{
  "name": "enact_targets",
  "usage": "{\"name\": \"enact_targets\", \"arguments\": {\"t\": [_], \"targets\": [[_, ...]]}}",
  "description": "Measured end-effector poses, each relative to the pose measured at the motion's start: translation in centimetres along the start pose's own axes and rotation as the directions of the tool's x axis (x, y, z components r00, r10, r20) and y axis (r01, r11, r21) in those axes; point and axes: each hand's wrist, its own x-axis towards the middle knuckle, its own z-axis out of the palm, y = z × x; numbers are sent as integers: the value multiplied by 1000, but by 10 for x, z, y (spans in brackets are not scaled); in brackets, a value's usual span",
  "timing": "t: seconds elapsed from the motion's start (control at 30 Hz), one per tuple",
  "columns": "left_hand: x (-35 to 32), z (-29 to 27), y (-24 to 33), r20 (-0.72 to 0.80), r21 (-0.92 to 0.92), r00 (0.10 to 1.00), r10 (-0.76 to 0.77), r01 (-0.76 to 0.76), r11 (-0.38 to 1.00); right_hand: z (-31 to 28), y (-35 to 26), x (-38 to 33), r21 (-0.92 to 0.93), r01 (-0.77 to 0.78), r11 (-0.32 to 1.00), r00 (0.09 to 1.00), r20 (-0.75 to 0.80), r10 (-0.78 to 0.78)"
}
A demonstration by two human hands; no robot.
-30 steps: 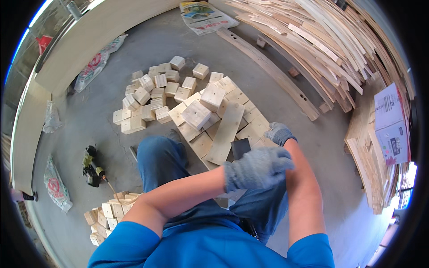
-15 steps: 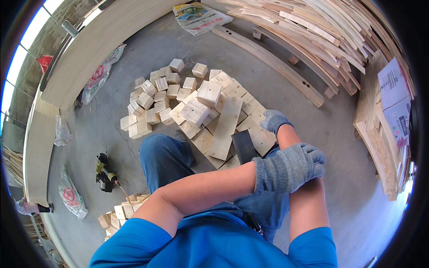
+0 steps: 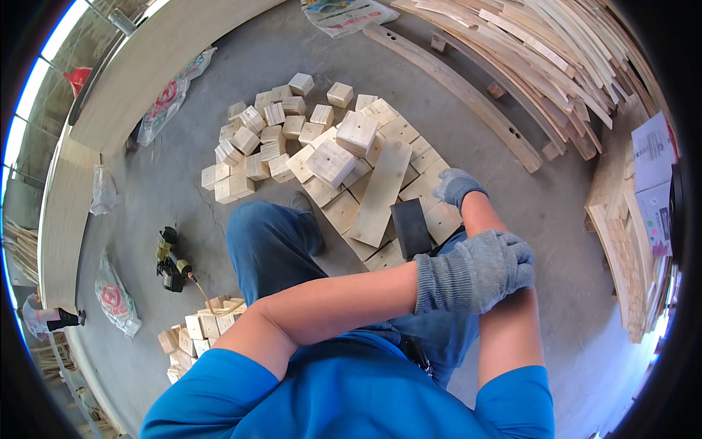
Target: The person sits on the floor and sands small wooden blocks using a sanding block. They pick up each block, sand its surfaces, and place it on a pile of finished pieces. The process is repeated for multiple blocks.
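My left hand (image 3: 479, 271), in a grey knitted glove, is wrapped around my right forearm (image 3: 504, 322). My right hand (image 3: 461, 186), gloved the same way, lies at the right edge of a flat layer of square wooden blocks (image 3: 344, 212); its fingers fold down out of sight. Just left of it a dark rectangular pad (image 3: 411, 228) rests on the blocks. A flat wooden board (image 3: 383, 192) lies slantwise across them. Two larger blocks sit on top, a nearer one (image 3: 330, 162) and a farther one (image 3: 357, 133). My bent left knee (image 3: 259, 238) is beside the layer.
Loose wooden blocks (image 3: 272, 135) are heaped at the far left, and more blocks (image 3: 197, 333) lie near my left elbow. A nail gun with a hose (image 3: 172, 265) is on the floor. Long timber strips (image 3: 526, 51) and a cardboard box (image 3: 652, 179) stand right. Plastic bags (image 3: 117, 296) lie left.
The whole view has shifted slightly, with the blocks now higher and farther right in the picture. My left hand keeps its hold on my right forearm.
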Motion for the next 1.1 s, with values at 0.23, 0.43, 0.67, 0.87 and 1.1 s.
{"name": "enact_targets", "arguments": {"t": [0.23, 0.43, 0.67, 0.87, 1.1], "targets": [[9, 16, -10, 130, 88, 989, -64, 53, 995, -2, -13, 3, -59, 5, 998, 1000, 28, -3], [-17, -18, -19, -115, 65, 986, -120, 128, 990, -8, -10, -4, 16, -22, 1000, 998, 56, 21], [-164, -131, -94, -395, 343, 624, -675, 781, 521, -14, 29, -5, 138, 29, 990, 999, -28, -25], [-231, -166, -133, -591, 257, 296, -750, 951, 173, -21, 36, -6, 152, -28, 988, 1000, 16, 26], [-267, -158, -166, -557, 240, 213, -803, 967, 89, -22, 30, -11, 234, -32, 972, 999, 7, 31]]}}
